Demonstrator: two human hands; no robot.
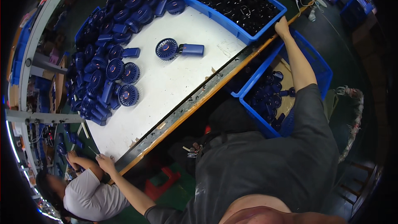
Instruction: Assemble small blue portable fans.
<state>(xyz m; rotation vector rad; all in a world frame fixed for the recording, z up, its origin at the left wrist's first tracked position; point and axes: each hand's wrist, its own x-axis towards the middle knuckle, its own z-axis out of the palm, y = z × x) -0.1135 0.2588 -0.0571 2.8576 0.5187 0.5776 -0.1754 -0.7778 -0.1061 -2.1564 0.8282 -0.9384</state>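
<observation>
"Head view: left hand (107, 164)?"
"One, fingers closed on a thin tool (94, 151), at the near edge of the white tabletop (166, 83)."
"Right hand (282, 28)?"
"One, at the corner of a blue tray (232, 30) of black parts (236, 4); whether clamped, cannot tell."
"Single blue fan (181, 49)?"
"Lying between tray and heaped fans (99, 64)."

Fan pile (99, 64) on tbl (174, 87) L, lone fan (192, 49) mid-tbl, parts tray (248, 37) far R, fan crate (247, 104) by R edge
</observation>
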